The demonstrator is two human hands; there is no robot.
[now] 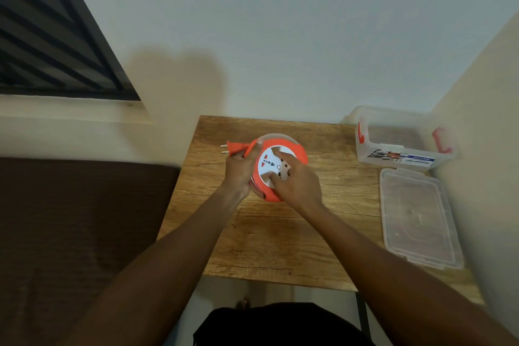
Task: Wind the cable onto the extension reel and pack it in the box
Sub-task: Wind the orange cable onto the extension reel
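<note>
An orange extension reel (295, 153) with a white socket face is held tilted over the middle of the wooden table (275, 236). My left hand (238, 171) grips its left rim, and the orange plug (234, 147) sticks out to the left above that hand. My right hand (297, 182) lies on the reel's face, its fingers curled onto the white centre. The wound cable is mostly hidden inside the reel. A clear plastic box (398, 140) with red clips stands open at the table's back right corner.
The box's clear lid (418, 216) lies flat along the table's right edge, in front of the box. Walls close in behind and to the right. A dark brown surface (70, 219) sits left of the table, under a window.
</note>
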